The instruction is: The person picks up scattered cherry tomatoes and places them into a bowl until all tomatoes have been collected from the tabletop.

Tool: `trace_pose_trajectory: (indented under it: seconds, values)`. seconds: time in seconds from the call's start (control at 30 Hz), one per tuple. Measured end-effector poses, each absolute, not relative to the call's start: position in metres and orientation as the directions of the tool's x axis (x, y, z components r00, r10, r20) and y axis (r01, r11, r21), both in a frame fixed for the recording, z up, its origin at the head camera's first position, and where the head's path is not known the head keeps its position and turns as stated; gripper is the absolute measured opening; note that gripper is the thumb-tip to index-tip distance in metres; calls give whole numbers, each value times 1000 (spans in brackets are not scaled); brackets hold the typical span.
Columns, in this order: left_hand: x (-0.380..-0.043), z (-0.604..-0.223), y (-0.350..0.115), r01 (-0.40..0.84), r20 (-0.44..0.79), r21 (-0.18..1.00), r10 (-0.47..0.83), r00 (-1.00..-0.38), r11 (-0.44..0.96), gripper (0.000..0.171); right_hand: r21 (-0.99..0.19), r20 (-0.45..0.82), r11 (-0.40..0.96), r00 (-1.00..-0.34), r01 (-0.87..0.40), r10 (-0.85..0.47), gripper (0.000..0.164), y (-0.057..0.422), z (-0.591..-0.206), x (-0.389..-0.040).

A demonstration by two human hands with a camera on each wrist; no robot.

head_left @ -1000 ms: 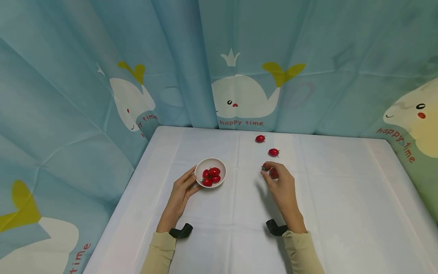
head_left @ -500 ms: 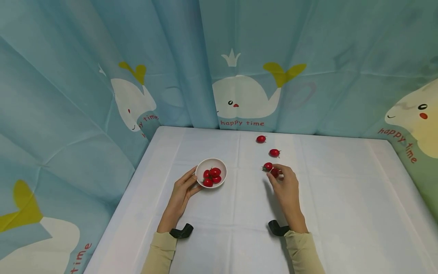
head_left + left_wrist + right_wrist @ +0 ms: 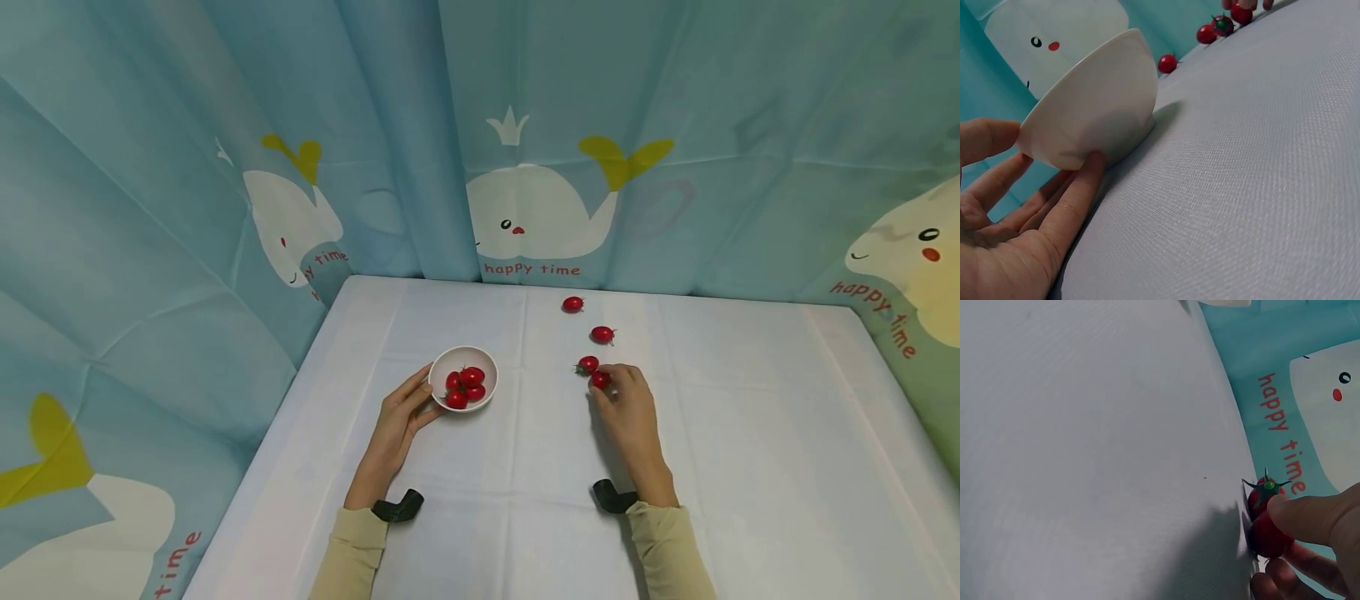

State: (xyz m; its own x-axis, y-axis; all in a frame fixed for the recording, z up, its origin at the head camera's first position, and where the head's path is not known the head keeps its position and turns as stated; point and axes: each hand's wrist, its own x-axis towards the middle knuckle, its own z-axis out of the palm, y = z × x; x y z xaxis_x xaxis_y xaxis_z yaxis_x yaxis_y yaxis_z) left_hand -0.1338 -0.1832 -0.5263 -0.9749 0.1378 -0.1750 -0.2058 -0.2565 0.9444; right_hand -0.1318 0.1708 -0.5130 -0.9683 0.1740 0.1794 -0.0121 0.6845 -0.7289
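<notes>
My left hand [image 3: 395, 421] holds a small white bowl [image 3: 452, 358] on the left of the table. In the left wrist view the thumb is at the rim of the bowl [image 3: 1107, 94], with fingers against its lower side. Several red cherry tomatoes [image 3: 471, 377] lie inside. My right hand [image 3: 633, 417] pinches a cherry tomato [image 3: 600, 379] between thumb and fingers, at the table surface. Touching or nearly touching it is another cherry tomato [image 3: 588, 364], whose green calyx [image 3: 1269, 485] shows in the right wrist view.
Farther back on the white-covered table [image 3: 757, 433] lie two more cherry tomatoes, a nearer one [image 3: 602, 335] and a farther one [image 3: 573, 305]. A blue curtain [image 3: 390, 208] with whale prints hangs along the table's back edge and left side.
My right hand has shifted slightly right, off the tomato with the green calyx and onto the one beside it. My left hand and the bowl have stayed nearly still.
</notes>
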Motion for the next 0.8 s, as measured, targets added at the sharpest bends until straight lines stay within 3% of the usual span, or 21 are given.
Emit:
trace_pose_trajectory:
  seconds: [0.53, 0.8]
  values:
    - [-134, -527, -183, -201, -171, 949, 139, -975, -243, 52, -719, 127, 694, -975, 36, 182, 36, 172, -515, -131]
    - [-133, -527, -183, -203, -175, 950, 135, -975, -238, 51, -719, 169, 694, -964, 22, 206, 35, 172, -516, -129]
